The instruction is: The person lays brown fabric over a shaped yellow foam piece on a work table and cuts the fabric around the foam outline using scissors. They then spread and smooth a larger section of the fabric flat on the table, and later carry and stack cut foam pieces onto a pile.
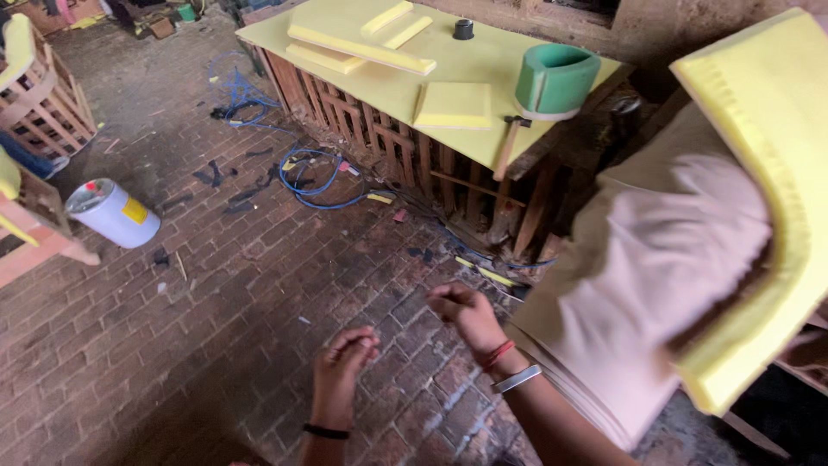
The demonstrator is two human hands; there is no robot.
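My left hand [340,367] hangs over the brick floor with its fingertips pinched together and nothing visible in them; a black band is on the wrist. My right hand [466,315] is a little higher and to the right, fingers curled loosely, with a red thread and a metal bangle on the wrist. It is close to the edge of a beige fabric-covered cushion [638,276] that fills the right side. A thick yellow foam slab [768,198] wraps around the cushion's far side. Neither hand touches the cushion or the foam.
A wooden slatted frame topped with a yellow sheet [448,69] carries yellow foam pieces [453,105], a green roll [555,79], a small black cup [463,28] and a hammer [511,142]. A blue cable [315,177] and a white can [112,211] lie on the floor. Wooden chair frames [39,95] stand left.
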